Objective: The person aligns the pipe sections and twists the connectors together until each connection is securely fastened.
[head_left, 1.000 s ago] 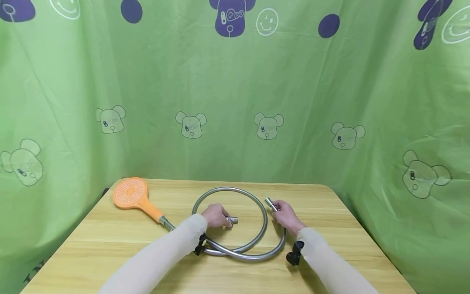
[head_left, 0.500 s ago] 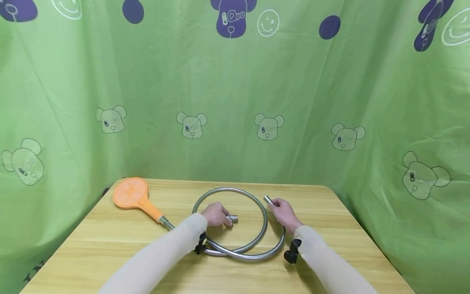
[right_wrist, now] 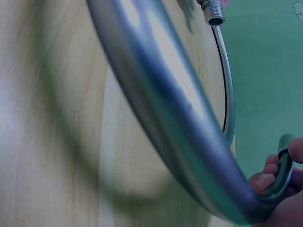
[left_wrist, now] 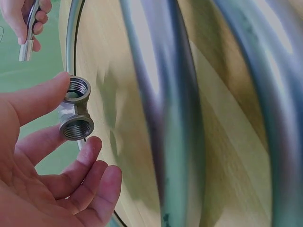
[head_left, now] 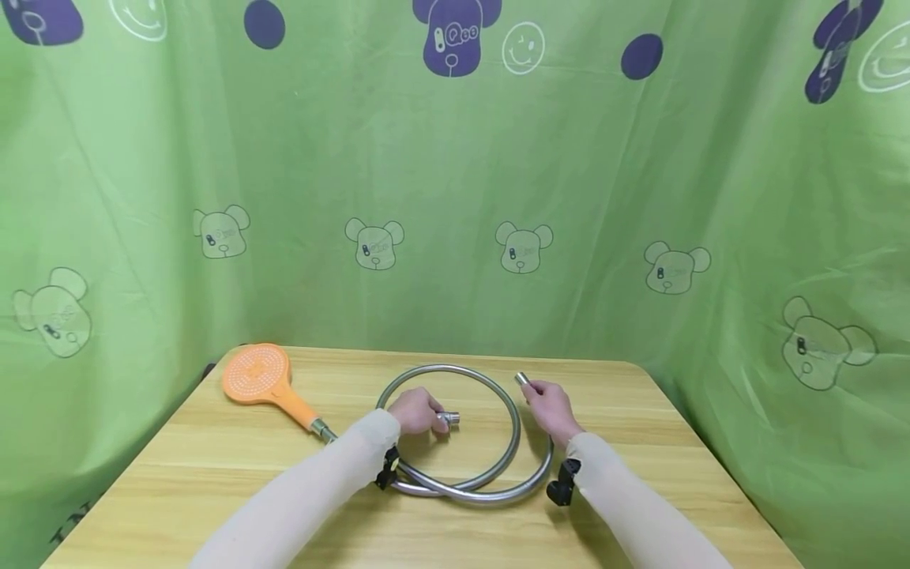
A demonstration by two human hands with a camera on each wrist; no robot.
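My left hand (head_left: 415, 411) pinches a small metal tee fitting (left_wrist: 77, 111) between thumb and fingers, above the table inside the hose loop. Two internally threaded openings of the fitting show in the left wrist view, and a male threaded end (right_wrist: 214, 14) appears in the right wrist view. To the right, my right hand (head_left: 552, 409) grips the silver shower hose (head_left: 517, 442) just below its metal end connector (head_left: 522, 378), which points up and away. An orange shower head (head_left: 257, 374) lies at the table's left, joined to the hose; my left forearm hides part of that hose.
The hose lies in a loop and crosses itself near the middle of the wooden table (head_left: 618, 490). A green patterned curtain (head_left: 441, 308) hangs behind and on both sides of the table. Black wrist cameras (head_left: 564, 482) sit under both wrists.
My right hand has moved slightly away and to the left with the hose end, which now points more steeply upward. The left hand has risen a little with the tee fitting.
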